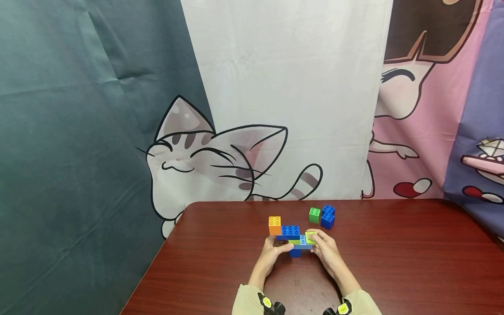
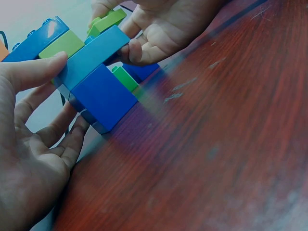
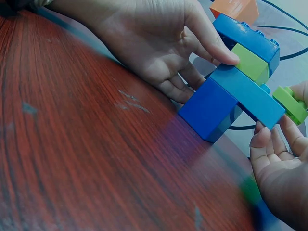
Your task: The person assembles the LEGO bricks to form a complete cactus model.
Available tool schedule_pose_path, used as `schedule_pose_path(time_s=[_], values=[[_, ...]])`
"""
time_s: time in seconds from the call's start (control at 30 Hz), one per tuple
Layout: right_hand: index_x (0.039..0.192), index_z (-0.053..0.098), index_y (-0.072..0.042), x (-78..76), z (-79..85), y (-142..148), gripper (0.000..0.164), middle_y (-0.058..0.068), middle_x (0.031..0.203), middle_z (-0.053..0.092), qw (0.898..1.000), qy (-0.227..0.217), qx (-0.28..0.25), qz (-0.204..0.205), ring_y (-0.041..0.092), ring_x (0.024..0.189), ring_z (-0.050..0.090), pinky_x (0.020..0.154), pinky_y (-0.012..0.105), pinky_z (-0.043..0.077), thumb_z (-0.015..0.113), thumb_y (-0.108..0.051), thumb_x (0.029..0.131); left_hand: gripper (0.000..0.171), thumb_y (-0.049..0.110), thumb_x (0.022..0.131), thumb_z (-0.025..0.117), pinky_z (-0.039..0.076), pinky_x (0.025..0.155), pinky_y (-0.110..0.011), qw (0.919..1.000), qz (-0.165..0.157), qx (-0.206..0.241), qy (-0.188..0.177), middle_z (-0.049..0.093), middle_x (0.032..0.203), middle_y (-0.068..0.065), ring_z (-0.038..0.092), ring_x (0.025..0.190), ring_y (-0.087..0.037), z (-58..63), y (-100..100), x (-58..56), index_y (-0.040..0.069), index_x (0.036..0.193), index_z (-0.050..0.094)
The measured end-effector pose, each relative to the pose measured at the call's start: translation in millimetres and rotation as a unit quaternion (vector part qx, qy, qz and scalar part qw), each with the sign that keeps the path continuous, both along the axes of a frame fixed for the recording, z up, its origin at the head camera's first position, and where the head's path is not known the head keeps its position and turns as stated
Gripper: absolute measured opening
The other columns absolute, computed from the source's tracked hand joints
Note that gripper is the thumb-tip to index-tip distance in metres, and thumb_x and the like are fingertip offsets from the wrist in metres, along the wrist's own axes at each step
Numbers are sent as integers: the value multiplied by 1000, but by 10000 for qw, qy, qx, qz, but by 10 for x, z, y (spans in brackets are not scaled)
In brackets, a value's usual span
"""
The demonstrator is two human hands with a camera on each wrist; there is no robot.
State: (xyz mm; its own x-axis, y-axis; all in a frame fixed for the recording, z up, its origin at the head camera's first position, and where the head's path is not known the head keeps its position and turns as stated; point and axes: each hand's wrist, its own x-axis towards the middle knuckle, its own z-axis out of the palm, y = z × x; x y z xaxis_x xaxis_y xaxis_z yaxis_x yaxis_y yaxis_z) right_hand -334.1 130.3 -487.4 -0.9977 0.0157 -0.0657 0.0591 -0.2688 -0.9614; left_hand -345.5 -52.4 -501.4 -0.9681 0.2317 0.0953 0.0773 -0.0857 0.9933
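Observation:
My left hand (image 1: 271, 254) grips a built piece of toy building bricks, its thumb lying along the lime and light blue bricks. In that piece, a dark blue brick (image 2: 103, 98) sits at the bottom under a light blue brick (image 3: 248, 94). Over these come a lime brick (image 3: 250, 63), a studded blue brick (image 1: 290, 230) and an orange brick (image 1: 274, 225) at the left end. My right hand (image 1: 330, 254) pinches a small lime green brick (image 3: 290, 105) over the right end of the light blue brick, tilted to it in the right wrist view. Fingers of that hand also touch the light blue brick's end.
Beyond my right hand, a green brick (image 1: 314, 215) and blue bricks (image 1: 328, 217) stand on the reddish-brown wooden table (image 1: 212, 262). A printed cloth backdrop (image 1: 307, 87) with a cartoon cat hangs behind the table's far edge.

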Motion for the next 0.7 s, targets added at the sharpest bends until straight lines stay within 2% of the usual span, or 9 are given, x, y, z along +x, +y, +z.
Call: schedule_pose_path(time_s=[0.2,0.5,0.7], values=[[112,57,1,-2,-5,-5,21,-6,84,61,10000,55,34,-41,5,67,54,59,17,45,54,-7,93,45,6,83,70,47,86,-24,10000,-36,8,-4,69,107,-3,60,91,-11,-5,0,-3,-3,124,56],[105,60,-6,2,-28,2,13,-5,83,61,9998,151,-127,-48,4,65,54,58,17,45,54,-5,93,44,7,83,70,47,86,-25,10000,-4,-90,1,69,107,-3,58,91,-10,-26,5,-15,-4,124,57],[108,59,-5,-9,-29,15,15,-6,84,62,9998,113,-161,2,3,65,55,58,16,47,55,-5,93,43,6,84,69,47,85,-25,10000,-13,1,-31,69,103,-1,58,89,-10,-20,9,-17,-4,123,57]])
